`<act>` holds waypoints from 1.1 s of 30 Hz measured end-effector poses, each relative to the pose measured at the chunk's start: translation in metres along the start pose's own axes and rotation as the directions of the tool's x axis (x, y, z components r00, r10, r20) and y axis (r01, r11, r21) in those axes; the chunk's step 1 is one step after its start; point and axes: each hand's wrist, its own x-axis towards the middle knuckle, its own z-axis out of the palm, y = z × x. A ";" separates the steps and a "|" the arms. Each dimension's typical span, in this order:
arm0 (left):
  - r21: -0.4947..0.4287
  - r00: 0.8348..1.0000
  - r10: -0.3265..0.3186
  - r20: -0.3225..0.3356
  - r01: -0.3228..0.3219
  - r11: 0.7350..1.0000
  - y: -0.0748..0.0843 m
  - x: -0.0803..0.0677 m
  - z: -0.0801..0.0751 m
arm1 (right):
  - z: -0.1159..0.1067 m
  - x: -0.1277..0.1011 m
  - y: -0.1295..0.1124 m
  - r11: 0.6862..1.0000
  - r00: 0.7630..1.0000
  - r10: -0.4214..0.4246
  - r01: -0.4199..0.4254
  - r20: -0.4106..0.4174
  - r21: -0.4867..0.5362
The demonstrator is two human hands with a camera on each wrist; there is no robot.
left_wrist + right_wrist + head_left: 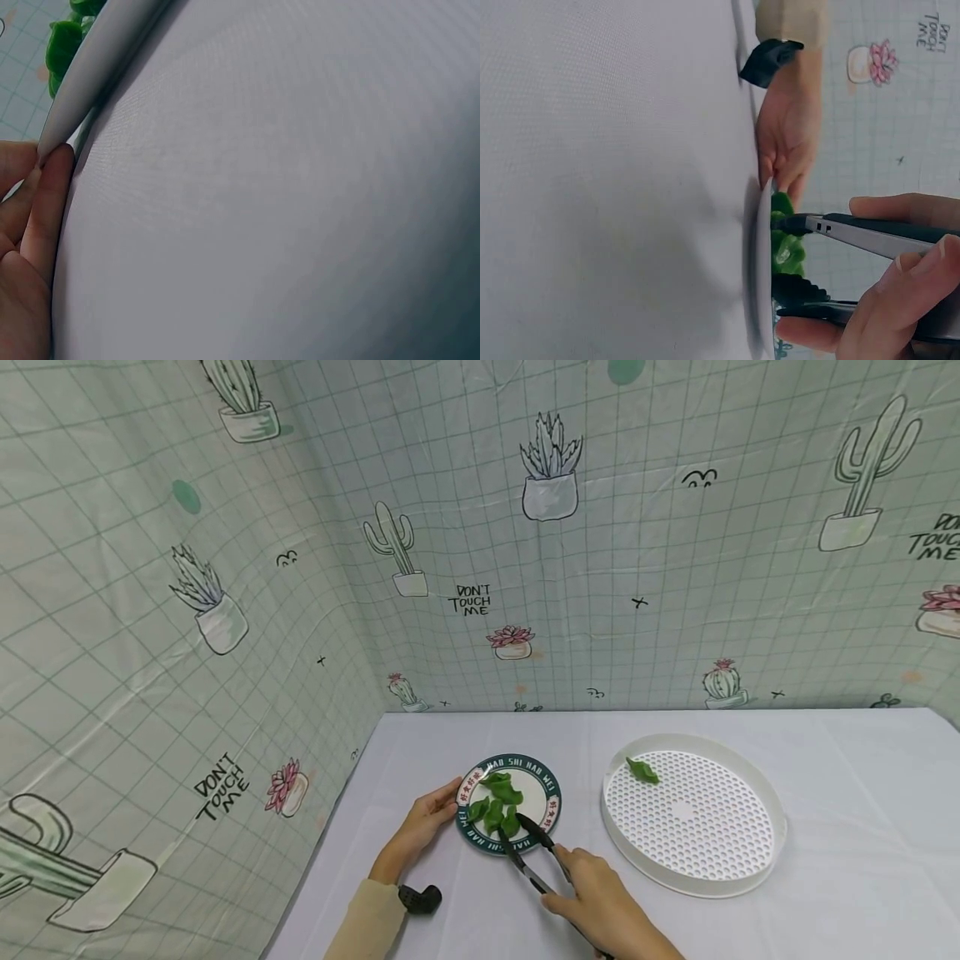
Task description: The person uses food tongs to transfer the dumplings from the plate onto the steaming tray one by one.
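This looks like a makeshift recording corner rather than a real kitchen: a cactus-print cloth [525,527] hangs as backdrop on two sides, and a desk [825,777] under plain white cloth carries a plate [551,793] and perforated tray [693,818].

Left wrist view: plate [82,71] seen only edge-on, its face hidden; green pieces [64,41] cut off by top-left corner; left hand [26,232] cut by left edge, only a few fingers show. Right wrist view: right hand [900,300] cut off at bottom & right edges; tongs [870,236] handles run out of frame, lower tip blurred. Head view: rim lettering on plate [551,793] too small to read fully
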 end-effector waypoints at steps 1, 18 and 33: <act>0.000 1.000 0.001 0.001 -0.001 1.000 0.000 0.000 0.000 | 0.000 0.000 0.000 1.000 1.000 -0.001 0.001 -0.001 0.001; 0.010 1.000 -0.002 0.003 0.002 1.000 0.000 -0.001 0.000 | -0.005 -0.008 0.007 0.998 0.999 -0.042 0.043 -0.029 0.038; 0.034 1.000 -0.013 0.012 0.012 0.999 0.000 -0.001 0.000 | -0.042 -0.030 0.010 0.961 0.998 -0.015 0.029 -0.053 0.274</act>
